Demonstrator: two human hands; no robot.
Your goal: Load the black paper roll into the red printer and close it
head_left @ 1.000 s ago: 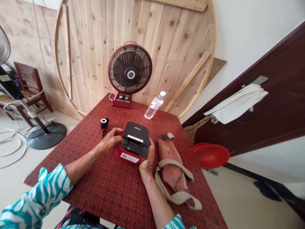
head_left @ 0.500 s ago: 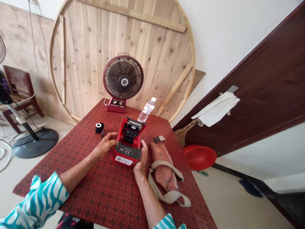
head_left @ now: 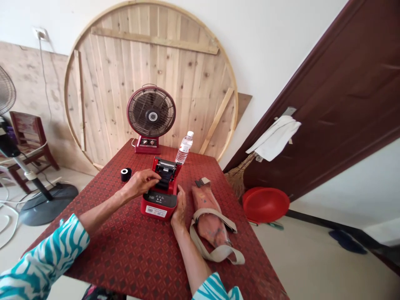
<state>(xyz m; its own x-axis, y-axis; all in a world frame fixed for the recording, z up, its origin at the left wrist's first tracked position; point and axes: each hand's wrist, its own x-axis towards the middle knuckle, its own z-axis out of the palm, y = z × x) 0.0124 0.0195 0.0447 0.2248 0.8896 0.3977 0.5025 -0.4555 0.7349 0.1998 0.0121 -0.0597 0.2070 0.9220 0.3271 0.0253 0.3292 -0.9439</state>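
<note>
A red label printer [head_left: 158,204] with a black top panel stands on the table with its lid raised. A black roll [head_left: 162,180] lies in its open compartment. My left hand [head_left: 142,182] is over the compartment's left side, its fingers bent and drawn together with the tips by the roll; what they pinch, if anything, is hidden. My right hand [head_left: 179,209] grips the printer's right side, thumb upward along it. To the left sits a small black roll with a white core [head_left: 125,174]. An orange-brown pouch [head_left: 208,208] with a beige strap lies at the right.
A red table fan [head_left: 151,118] and a water bottle [head_left: 184,148] stand towards the far edge of the patterned table [head_left: 125,246]. A round wooden panel [head_left: 181,71] leans on the wall. On the floor are a red basin [head_left: 265,204] and a standing fan's base [head_left: 48,204].
My left hand has moved from the printer's left side up and right over the open compartment. My right hand stays at the right side. The head view has shifted.
</note>
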